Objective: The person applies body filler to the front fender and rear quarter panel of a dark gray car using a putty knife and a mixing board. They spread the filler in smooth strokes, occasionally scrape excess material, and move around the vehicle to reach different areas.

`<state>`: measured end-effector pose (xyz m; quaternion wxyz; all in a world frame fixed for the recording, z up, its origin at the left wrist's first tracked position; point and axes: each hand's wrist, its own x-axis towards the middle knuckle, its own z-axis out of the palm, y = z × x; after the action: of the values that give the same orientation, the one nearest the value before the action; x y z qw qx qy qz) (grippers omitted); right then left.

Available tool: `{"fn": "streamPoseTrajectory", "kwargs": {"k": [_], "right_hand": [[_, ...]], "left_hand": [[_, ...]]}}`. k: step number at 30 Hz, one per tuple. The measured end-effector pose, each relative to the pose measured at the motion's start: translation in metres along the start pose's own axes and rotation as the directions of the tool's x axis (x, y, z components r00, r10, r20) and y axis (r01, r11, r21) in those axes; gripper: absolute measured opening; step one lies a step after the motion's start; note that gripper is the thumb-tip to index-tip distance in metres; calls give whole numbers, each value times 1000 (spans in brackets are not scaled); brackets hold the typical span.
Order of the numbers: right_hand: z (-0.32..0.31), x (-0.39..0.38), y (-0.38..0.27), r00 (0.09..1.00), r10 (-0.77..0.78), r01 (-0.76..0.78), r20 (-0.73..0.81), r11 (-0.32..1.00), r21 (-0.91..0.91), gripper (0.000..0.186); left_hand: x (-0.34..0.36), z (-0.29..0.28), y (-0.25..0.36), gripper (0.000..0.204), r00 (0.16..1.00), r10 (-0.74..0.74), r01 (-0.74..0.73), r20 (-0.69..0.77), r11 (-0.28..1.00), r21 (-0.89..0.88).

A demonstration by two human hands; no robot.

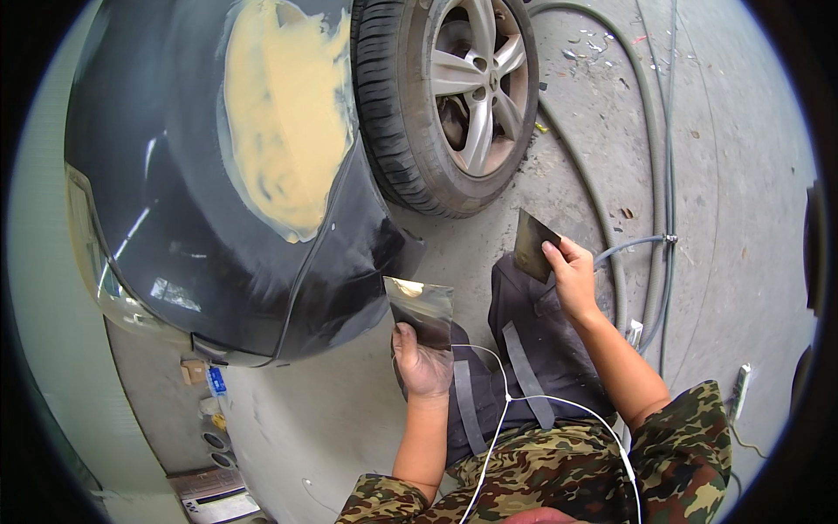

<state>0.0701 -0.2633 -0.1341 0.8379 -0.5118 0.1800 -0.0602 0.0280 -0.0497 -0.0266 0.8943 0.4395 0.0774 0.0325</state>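
"Ahead and to the left of your left hand, what is standing there?"

"Your black car body is filling that side. Its wheel is standing ahead of your hands, and a broad cream patch is covering part of the bodywork, farther out than your left hand."

"And what are your hands doing?"

"Your left hand is pinching a shiny rectangular plate by its near end; I cannot tell how the fingers behind it are bending. Your right hand, a little farther forward, is gripping a darker plate by its right side. You are holding the two apart."

"Anything smaller?"

"A cream smear is lying near the far edge of your left-hand plate."
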Motion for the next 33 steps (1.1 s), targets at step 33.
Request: {"fn": "streamPoseTrajectory", "kwargs": {"k": [33], "right_hand": [[175, 80, -72, 489, -871, 842, -42, 484, -238, 37]], "left_hand": [[-23, -47, 12, 35, 999, 38, -38, -4, 996, -86]]}}
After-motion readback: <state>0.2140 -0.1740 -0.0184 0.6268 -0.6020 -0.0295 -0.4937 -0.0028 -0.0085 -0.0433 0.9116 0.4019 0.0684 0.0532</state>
